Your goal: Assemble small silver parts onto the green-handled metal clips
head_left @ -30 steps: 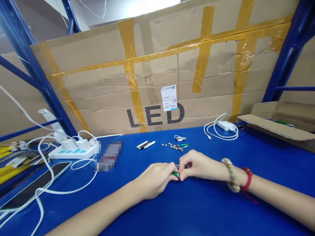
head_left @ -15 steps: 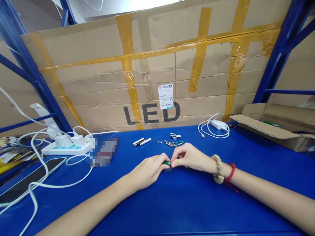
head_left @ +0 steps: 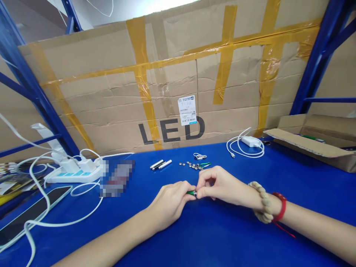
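Note:
My left hand pinches a small green tube between thumb and fingers, most of it hidden in the grip. At the tube's silvery right end, my right hand closes thumb and forefinger on the tip. What the right fingertips cover there is too small to make out. Just beyond the hands lie several button cells and a green clip-like piece. Behind those is a white looped cord. Several silver and black metal tubes lie together farther left.
A white cable with an adapter lies at the back right, beside an open cardboard box. On the left are a power strip, loose white cables and a phone. A large cardboard sheet stands along the back of the blue table.
The view has shifted slightly, and both hands appear a little lower in it. Both still pinch the green tube in nearly the same pose.

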`<action>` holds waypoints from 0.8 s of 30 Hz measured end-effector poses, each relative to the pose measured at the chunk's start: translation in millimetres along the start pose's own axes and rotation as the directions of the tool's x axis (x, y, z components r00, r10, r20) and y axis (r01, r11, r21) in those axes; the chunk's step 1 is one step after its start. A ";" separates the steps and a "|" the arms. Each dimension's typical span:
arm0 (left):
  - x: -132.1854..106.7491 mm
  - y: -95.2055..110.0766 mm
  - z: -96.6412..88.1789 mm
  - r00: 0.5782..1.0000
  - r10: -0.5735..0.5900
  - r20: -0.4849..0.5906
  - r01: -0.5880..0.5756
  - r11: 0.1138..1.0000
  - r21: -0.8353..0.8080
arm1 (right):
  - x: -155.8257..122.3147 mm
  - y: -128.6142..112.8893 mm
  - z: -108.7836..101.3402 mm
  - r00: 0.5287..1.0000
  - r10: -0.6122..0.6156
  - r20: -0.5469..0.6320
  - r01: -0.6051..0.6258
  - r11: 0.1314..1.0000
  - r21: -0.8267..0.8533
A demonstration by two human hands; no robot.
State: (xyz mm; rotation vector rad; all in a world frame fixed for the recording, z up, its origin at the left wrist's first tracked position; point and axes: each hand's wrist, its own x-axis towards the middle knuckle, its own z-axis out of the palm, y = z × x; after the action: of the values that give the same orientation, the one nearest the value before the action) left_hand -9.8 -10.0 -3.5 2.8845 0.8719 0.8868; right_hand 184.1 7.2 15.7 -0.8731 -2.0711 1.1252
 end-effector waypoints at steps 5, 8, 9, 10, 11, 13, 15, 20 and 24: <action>-0.8 -2.5 2.6 0.991 0.089 -0.100 -0.086 0.996 0.034 | -5.8 -7.9 3.2 0.985 -0.172 -0.020 0.168 0.978 -0.122; -0.9 -3.3 3.7 0.988 0.100 -0.116 -0.097 0.995 0.029 | -6.7 -7.8 6.7 0.988 -0.144 -0.056 0.136 0.982 -0.132; -0.8 -3.3 3.9 0.988 0.102 -0.117 -0.099 0.995 0.030 | -6.7 -7.3 8.2 0.992 -0.112 -0.061 0.105 0.989 -0.106; -0.6 -3.1 4.1 0.987 0.104 -0.120 -0.100 0.994 0.033 | -6.5 -6.7 9.6 0.995 -0.076 -0.066 0.071 0.995 -0.068; -0.4 -2.8 4.1 0.986 0.108 -0.125 -0.104 0.994 0.038 | -6.3 -6.1 10.9 0.997 -0.039 -0.070 0.037 0.999 -0.024; 0.3 -2.3 3.7 0.983 0.122 -0.136 -0.116 0.992 0.051 | -5.9 -5.7 12.8 0.997 0.037 -0.064 -0.033 0.997 0.066; 0.8 -1.8 3.0 0.982 0.138 -0.127 -0.132 0.990 0.057 | -5.5 -6.1 13.1 0.991 0.131 -0.010 -0.129 0.981 0.142; -0.5 -1.6 0.9 0.986 0.139 -0.093 -0.136 0.990 0.035 | -5.4 -8.1 10.2 0.932 0.348 0.096 -0.361 0.915 0.179; -1.2 -2.2 -0.2 0.987 0.121 -0.103 -0.117 0.992 0.040 | -5.0 -5.9 10.1 0.918 0.386 0.084 -0.395 0.899 0.188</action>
State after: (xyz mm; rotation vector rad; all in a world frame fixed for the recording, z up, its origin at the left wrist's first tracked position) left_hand -11.8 -8.8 -4.3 2.9697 0.7339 1.0536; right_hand 177.8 -3.9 15.3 -1.2051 -1.8176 1.5487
